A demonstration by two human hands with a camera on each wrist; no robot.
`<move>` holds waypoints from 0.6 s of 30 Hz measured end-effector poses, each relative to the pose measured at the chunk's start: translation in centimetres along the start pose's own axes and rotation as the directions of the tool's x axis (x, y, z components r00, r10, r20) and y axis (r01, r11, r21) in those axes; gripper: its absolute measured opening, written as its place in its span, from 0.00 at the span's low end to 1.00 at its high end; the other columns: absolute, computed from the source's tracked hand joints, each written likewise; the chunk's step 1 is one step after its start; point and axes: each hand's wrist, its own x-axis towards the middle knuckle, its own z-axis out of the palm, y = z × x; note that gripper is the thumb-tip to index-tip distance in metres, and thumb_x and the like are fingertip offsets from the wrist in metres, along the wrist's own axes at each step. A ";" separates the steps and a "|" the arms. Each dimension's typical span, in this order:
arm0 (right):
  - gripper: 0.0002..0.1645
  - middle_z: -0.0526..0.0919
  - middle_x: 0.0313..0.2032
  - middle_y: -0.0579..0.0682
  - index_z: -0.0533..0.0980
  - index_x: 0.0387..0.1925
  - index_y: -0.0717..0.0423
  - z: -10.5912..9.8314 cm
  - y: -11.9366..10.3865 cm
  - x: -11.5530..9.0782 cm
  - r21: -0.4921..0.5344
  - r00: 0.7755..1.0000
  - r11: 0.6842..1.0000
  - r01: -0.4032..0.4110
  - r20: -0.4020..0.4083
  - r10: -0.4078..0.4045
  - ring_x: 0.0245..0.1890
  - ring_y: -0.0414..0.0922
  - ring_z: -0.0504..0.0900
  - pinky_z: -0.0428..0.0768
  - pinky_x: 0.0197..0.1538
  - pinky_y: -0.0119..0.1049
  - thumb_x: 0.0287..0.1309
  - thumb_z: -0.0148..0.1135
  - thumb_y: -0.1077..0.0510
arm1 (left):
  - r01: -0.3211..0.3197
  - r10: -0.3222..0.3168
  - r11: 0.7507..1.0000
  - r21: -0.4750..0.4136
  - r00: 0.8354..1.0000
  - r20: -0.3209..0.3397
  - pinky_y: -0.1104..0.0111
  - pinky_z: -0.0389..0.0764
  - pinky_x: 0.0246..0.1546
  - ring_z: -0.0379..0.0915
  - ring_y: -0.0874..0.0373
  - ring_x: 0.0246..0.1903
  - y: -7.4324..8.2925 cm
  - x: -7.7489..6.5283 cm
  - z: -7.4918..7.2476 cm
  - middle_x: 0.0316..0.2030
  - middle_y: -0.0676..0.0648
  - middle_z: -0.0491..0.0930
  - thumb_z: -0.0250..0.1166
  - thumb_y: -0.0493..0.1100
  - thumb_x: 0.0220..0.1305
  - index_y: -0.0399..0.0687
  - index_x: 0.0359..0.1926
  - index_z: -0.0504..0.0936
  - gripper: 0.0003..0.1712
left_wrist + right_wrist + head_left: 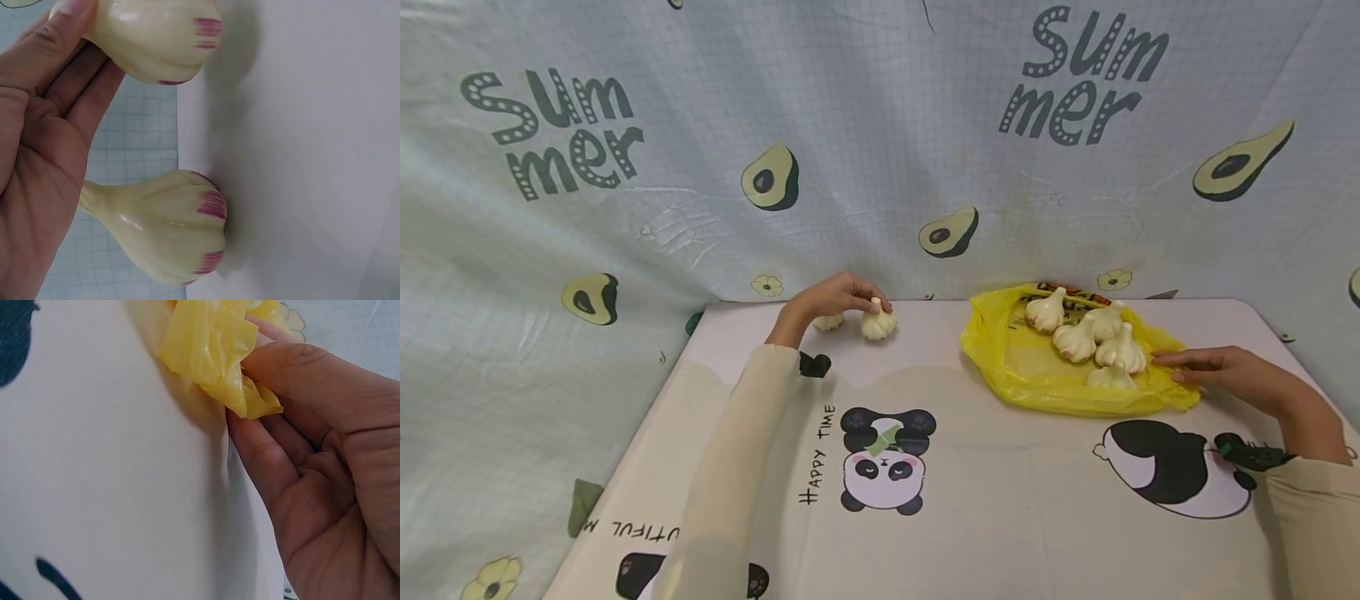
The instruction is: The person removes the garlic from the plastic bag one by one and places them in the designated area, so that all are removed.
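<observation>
With thumb and fingers my left hand [837, 297] pinches a garlic bulb [878, 323] near its stem, at the back of the table left of centre. Beside it, partly hidden by that hand in the head view, a second garlic bulb [162, 228] sits on the table. Over at the right lies a yellow plastic bag [1018, 367], its mouth spread wide. Several garlic bulbs [1122, 352] rest inside it. My right hand [1243, 375] grips the bag's right edge, where the right wrist view shows crumpled plastic between thumb and fingers.
The table [985, 500] wears a pale cover printed with pandas and lettering. Directly behind the table's far edge hangs a light curtain [865, 150] with avocado prints; it also runs along the left side.
</observation>
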 end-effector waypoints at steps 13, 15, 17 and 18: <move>0.28 0.78 0.59 0.39 0.76 0.64 0.64 0.1 -0.1 0.1 -0.022 1.000 1.000 -0.003 0.001 0.003 0.62 0.38 0.66 0.59 0.63 0.75 0.70 0.63 0.50 | -0.001 0.000 0.999 0.034 1.000 0.007 0.62 0.78 0.57 0.79 0.55 0.50 -0.9 0.1 -0.5 0.47 0.43 0.87 0.62 0.34 0.72 0.36 0.47 0.88 0.09; 0.28 0.77 0.56 0.30 0.76 0.64 0.64 0.0 -0.1 0.1 -0.019 1.000 1.000 0.001 0.000 -0.001 0.56 0.27 0.65 0.59 0.63 0.75 0.70 0.63 0.50 | -0.005 0.004 0.999 0.042 1.000 0.014 0.63 0.77 0.57 0.79 0.56 0.49 -1.1 0.2 -0.7 0.47 0.44 0.87 0.62 0.34 0.72 0.37 0.47 0.88 0.09; 0.29 0.77 0.54 0.27 0.75 0.64 0.65 0.1 0.0 0.0 -0.012 1.000 1.000 0.008 0.004 -0.008 0.57 0.28 0.65 0.59 0.63 0.75 0.70 0.63 0.50 | -0.004 0.003 0.999 0.050 1.000 0.021 0.63 0.77 0.57 0.79 0.55 0.49 -1.1 0.3 -0.8 0.47 0.44 0.87 0.62 0.34 0.72 0.37 0.47 0.88 0.09; 0.30 0.77 0.54 0.27 0.75 0.64 0.65 0.1 0.0 0.0 -0.014 1.000 1.000 0.004 0.003 -0.004 0.58 0.29 0.65 0.59 0.63 0.75 0.70 0.63 0.50 | -0.001 0.000 0.999 0.054 1.000 0.022 0.63 0.77 0.57 0.79 0.55 0.49 -1.0 0.3 -0.9 0.47 0.44 0.87 0.63 0.34 0.72 0.38 0.47 0.88 0.09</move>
